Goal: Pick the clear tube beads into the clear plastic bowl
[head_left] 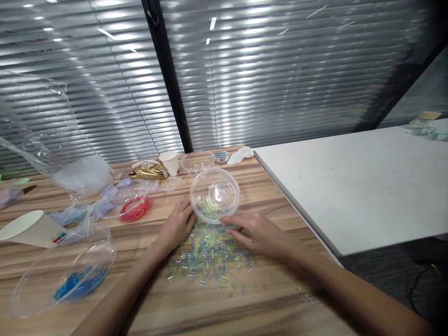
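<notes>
A clear plastic bowl [231, 198] is tilted toward me at the middle of the table, with a few yellow-green beads inside it. My left hand [179, 221] is closed at its left side, the fingertips partly hidden behind the bowl. My right hand [254, 231] reaches in from the right, its fingers stretched out. The index finger touches the bowl's near rim, while the thumb lies apart below it, over the beads. Loose tube beads [213, 254] in yellow, green and pale blue are spread in a pile on the wood in front of the bowl.
Left are a tilted bowl of blue beads [79, 284], a paper cup [33, 228], a bowl with red beads [135, 208] and plastic bags [84, 175]. Behind stand a gold packet [149, 170], another cup [170, 163] and a clear bowl [198, 161]. A white table [350, 186] adjoins right.
</notes>
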`<action>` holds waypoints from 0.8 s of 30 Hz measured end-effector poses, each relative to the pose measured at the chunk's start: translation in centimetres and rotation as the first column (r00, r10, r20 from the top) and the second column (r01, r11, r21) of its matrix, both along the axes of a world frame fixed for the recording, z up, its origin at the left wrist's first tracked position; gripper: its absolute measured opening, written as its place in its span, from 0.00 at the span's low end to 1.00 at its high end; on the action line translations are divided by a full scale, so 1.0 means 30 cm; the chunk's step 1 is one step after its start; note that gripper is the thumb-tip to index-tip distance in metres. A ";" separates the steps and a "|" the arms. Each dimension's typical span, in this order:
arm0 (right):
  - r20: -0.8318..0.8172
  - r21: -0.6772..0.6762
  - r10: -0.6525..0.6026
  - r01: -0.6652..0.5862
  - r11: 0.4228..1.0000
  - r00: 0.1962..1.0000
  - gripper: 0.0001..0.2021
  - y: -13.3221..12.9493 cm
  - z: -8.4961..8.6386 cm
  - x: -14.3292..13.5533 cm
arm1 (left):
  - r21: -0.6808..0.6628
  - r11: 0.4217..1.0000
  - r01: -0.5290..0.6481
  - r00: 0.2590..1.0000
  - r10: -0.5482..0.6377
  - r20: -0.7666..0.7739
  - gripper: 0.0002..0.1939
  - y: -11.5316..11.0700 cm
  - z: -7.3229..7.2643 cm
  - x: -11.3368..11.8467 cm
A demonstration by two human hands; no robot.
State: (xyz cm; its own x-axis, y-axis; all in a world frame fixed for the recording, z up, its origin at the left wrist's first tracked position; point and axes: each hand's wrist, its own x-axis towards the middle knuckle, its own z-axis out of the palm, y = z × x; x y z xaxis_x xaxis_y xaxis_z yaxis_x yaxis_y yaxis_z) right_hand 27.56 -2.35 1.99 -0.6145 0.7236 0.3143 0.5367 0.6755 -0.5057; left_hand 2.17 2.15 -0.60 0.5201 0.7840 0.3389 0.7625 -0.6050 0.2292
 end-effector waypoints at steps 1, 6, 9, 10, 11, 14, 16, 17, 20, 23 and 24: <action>-0.002 0.001 -0.001 0.001 1.000 1.000 0.15 0.000 0.000 0.001 | -0.001 1.000 -0.001 1.000 0.001 -0.001 0.10 -0.001 0.001 0.001; -0.013 0.014 0.006 -0.006 1.000 1.000 0.15 0.001 -0.001 0.002 | -0.001 1.000 0.004 1.000 -0.004 -0.003 0.10 -0.004 0.006 0.003; -0.024 0.028 0.010 -0.009 1.000 1.000 0.15 0.002 -0.002 0.002 | -0.010 1.000 -0.001 1.000 0.000 -0.021 0.10 -0.005 0.008 0.004; -0.030 0.032 0.010 -0.009 0.999 1.000 0.14 0.002 -0.002 0.002 | -0.013 1.000 -0.003 1.000 0.003 -0.024 0.10 -0.004 0.008 0.004; -0.035 0.036 0.010 -0.009 0.999 0.999 0.14 0.002 -0.003 0.002 | -0.014 1.000 -0.005 1.000 0.004 -0.027 0.10 -0.004 0.008 0.004; -0.053 0.053 0.009 -0.006 0.999 0.999 0.14 0.001 -0.004 0.002 | -0.014 1.000 -0.001 1.000 0.001 -0.029 0.10 -0.003 0.005 0.003; -0.067 0.064 0.012 -0.007 0.998 0.998 0.14 0.001 -0.004 0.002 | -0.009 1.000 0.002 1.000 -0.002 -0.029 0.10 -0.002 0.003 0.002; -0.074 0.067 0.014 -0.009 0.998 0.997 0.14 0.001 -0.004 0.001 | -0.006 1.000 0.002 1.000 -0.002 -0.026 0.10 -0.002 0.002 0.002; -0.094 0.070 0.018 -0.012 0.998 0.995 0.15 0.001 -0.003 0.000 | -0.002 1.000 -0.005 1.000 0.005 -0.015 0.10 -0.002 0.003 0.001; -0.099 0.071 0.019 -0.012 0.997 0.995 0.14 0.001 -0.001 -0.001 | -0.005 1.000 -0.005 1.000 0.005 -0.014 0.10 -0.004 0.005 0.002; -0.099 0.072 0.019 -0.012 0.997 0.995 0.14 0.001 -0.001 -0.001 | -0.004 1.000 -0.005 1.000 0.005 -0.015 0.10 -0.004 0.006 0.002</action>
State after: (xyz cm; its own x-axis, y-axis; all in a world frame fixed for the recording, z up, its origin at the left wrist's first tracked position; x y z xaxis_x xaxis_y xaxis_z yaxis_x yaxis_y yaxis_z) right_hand 27.53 -2.31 1.97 -0.5887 0.6879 0.4246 0.4755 0.7195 -0.5062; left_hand 2.24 2.02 -0.43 0.5215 0.7879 0.3275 0.7689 -0.6004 0.2200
